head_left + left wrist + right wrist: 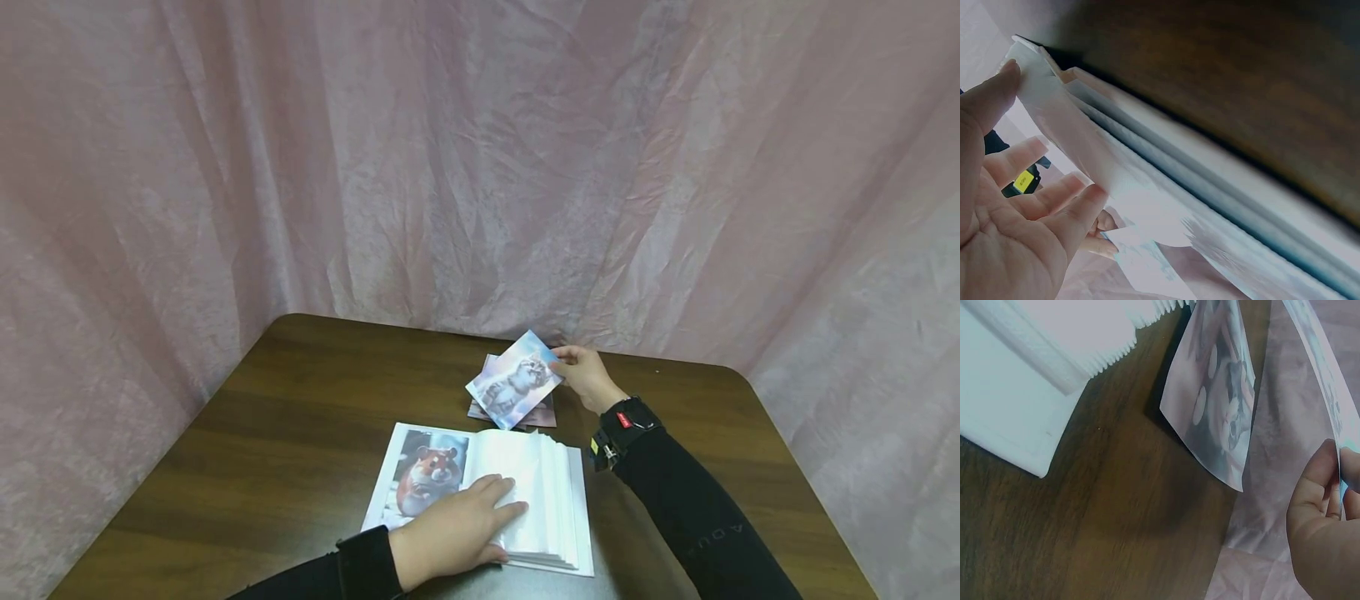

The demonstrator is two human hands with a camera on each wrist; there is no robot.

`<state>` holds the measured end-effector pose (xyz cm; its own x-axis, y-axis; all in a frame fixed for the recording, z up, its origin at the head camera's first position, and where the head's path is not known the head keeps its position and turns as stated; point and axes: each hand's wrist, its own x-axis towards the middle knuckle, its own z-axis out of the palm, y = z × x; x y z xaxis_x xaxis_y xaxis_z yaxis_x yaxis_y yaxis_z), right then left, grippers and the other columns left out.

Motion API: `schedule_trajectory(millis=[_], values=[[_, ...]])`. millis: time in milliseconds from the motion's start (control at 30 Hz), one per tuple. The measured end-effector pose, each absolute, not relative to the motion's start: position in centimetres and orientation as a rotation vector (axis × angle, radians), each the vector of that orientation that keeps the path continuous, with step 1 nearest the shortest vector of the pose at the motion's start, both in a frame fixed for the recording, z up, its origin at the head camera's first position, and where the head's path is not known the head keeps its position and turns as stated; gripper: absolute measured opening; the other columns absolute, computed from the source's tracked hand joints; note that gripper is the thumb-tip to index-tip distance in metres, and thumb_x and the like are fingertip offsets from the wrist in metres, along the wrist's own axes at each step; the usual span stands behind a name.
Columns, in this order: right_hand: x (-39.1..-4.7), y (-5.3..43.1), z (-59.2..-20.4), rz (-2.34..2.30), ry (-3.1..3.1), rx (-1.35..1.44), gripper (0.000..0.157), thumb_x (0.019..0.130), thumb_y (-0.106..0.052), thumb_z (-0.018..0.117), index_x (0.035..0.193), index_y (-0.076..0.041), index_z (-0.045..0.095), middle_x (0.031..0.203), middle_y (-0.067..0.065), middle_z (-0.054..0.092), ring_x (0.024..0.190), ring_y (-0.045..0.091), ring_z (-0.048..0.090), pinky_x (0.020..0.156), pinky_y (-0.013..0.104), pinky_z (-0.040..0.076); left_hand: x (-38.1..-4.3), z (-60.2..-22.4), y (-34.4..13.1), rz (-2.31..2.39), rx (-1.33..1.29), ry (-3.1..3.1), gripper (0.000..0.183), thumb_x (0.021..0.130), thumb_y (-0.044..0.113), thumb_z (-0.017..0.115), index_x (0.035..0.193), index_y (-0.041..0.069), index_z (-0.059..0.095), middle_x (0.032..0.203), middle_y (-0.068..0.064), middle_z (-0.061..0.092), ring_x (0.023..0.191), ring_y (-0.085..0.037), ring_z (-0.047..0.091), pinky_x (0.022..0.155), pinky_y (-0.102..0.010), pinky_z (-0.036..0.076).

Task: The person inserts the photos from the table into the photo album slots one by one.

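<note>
A white photo album [506, 458] lies spread on the table, a hamster photo [431, 473] in its left page. My left hand [457, 529] rests on the album near the middle, its fingers extended over the blank right page [1079, 137]. Beyond the album, my right hand [587, 377] pinches a blue-and-white photo [517, 379] by its right edge, between thumb and fingers [1316, 481]. The held photo is tilted above other photos [546, 413] on the table, partly covering them. One of those, pinkish with a grey animal [1216, 394], shows in the right wrist view.
The brown wooden table [300, 400] has rounded far corners. A pink curtain [465, 167] hangs right behind its far edge. Several more album pages [558, 500] are stacked at the right side of the album, above its back cover [1022, 425].
</note>
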<state>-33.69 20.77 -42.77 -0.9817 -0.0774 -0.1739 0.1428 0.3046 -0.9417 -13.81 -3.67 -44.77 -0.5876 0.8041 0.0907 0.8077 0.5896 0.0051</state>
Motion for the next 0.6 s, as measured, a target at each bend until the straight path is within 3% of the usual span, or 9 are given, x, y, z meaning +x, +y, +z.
schedule_trajectory(millis=[267,467,600], values=[[-33.75,20.94,-42.48,-1.763,2.376,0.066,0.033,0.099,-0.003,0.06,0.132,0.003,0.058,0.105,0.005,0.053,0.09,0.018,0.053,0.087,0.037,0.051,-13.83,-44.87,-3.6,-0.071,-1.393,-2.731,0.061,0.09,0.051,0.07,0.141,0.019,0.058,0.143,-0.011,0.053,0.13,-0.024,0.051,0.1,-0.031,0.049],[-33.74,21.09,-42.67,-1.776,2.383,0.072,0.032,0.099,-0.003,0.059,0.13,0.004,0.059,0.105,0.007,0.055,0.088,0.017,0.056,0.094,0.045,0.05,-13.75,-44.92,-3.58,-0.066,-1.394,-2.73,0.061,0.09,0.052,0.07,0.141,0.019,0.058,0.142,-0.011,0.052,0.13,-0.024,0.051,0.1,-0.03,0.05],[-33.87,21.07,-43.01,-1.781,2.397,0.079,0.03,0.099,-0.003,0.06,0.128,0.004,0.061,0.102,0.006,0.056,0.084,0.015,0.056,0.083,0.036,0.053,-13.78,-44.81,-3.53,-0.068,-1.393,-2.758,0.061,0.091,0.051,0.069,0.142,0.02,0.058,0.144,-0.011,0.052,0.131,-0.024,0.05,0.1,-0.031,0.049]])
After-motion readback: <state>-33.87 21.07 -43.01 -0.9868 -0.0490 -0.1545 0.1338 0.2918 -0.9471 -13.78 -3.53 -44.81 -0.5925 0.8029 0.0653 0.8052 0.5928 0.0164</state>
